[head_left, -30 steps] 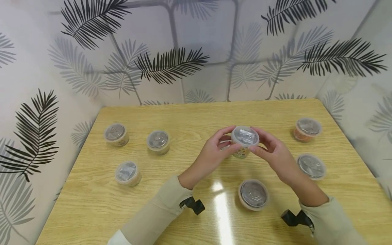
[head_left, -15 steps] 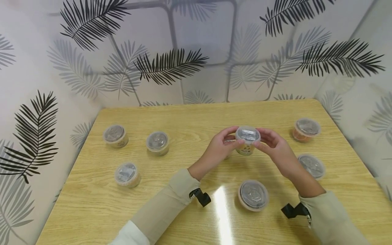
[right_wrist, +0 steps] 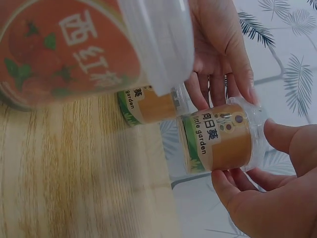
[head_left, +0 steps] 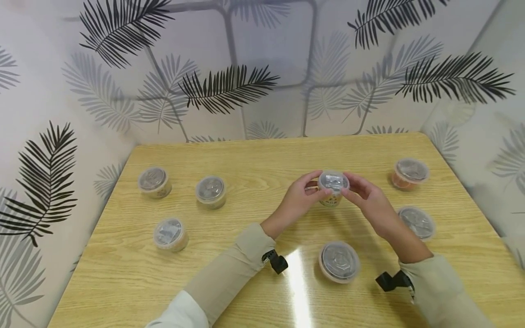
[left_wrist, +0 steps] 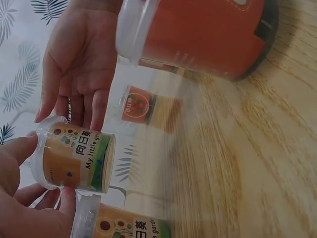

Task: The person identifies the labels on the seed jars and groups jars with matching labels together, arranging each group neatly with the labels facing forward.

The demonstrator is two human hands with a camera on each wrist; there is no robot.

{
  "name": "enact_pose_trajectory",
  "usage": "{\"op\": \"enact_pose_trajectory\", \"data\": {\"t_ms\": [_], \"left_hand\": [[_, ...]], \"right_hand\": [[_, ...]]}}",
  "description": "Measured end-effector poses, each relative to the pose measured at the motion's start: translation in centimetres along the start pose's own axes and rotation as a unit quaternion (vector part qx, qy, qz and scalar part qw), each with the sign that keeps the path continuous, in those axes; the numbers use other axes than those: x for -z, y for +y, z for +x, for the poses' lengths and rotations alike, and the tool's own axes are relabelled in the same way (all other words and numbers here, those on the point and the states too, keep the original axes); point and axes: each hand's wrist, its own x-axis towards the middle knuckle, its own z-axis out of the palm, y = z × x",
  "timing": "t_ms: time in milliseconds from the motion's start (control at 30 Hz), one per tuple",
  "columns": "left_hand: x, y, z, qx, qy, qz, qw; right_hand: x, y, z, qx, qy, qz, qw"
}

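Two hands share one small yellow-labelled tub (head_left: 333,189) above the counter (head_left: 262,155) centre: left hand (head_left: 299,200) grips it from 9 o'clock, right hand (head_left: 369,202) from 3 o'clock. Another lidded tub (head_left: 339,260) sits at 6 o'clock.

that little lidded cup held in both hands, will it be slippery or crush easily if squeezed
The cup is probably stiff: clear plastic walls, and a lid, keep their round shape between the hands. It's likely light, held by fingertips alone. Its paper label may add grip; the glossy lid looks slicker.
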Motion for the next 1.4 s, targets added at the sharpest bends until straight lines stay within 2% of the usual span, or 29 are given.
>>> {"op": "enact_pose_trajectory", "data": {"t_ms": [67,200,433,667,800,933,1000,1167,1400], "left_hand": [[-0.1,-0.8,0.4,0.001,0.001,0.006,1.0],[-0.1,-2.0,1.0,-0.009,0.007,0.055,0.9984],[-0.3,-2.0,1.1,-0.035,0.003,0.147,0.9885],[-0.3,-2.1,1.2,-0.048,-0.008,0.212,0.9762],[-0.4,-2.1,1.2,-0.052,-0.009,0.265,0.9628],[-0.6,-2.1,1.3,-0.06,-0.007,0.328,0.9428],[-0.6,-2.1,1.3,-0.06,-0.006,0.343,0.9375],[-0.8,-2.1,1.4,-0.056,-0.011,0.355,0.933],[-1.0,-2.3,1.7,-0.072,-0.02,0.374,0.9244]], "right_hand": [[-0.1,0.1,0.1,-0.002,-0.003,0.004,1.0],[-0.2,0.2,0.2,-0.006,-0.011,0.01,1.0],[-0.3,0.2,0.3,-0.014,-0.022,0.012,1.0],[-0.5,0.5,0.5,-0.024,-0.021,0.011,0.999],[-0.7,0.6,0.7,-0.032,-0.016,0.003,0.999],[-0.8,0.6,0.7,-0.034,-0.015,-0.002,0.999],[-0.8,0.6,0.7,-0.034,-0.016,0.0,0.999],[-0.9,0.6,0.7,-0.033,-0.019,0.0,0.999],[-1.0,1.3,1.2,-0.025,-0.016,0.008,1.0]]}}
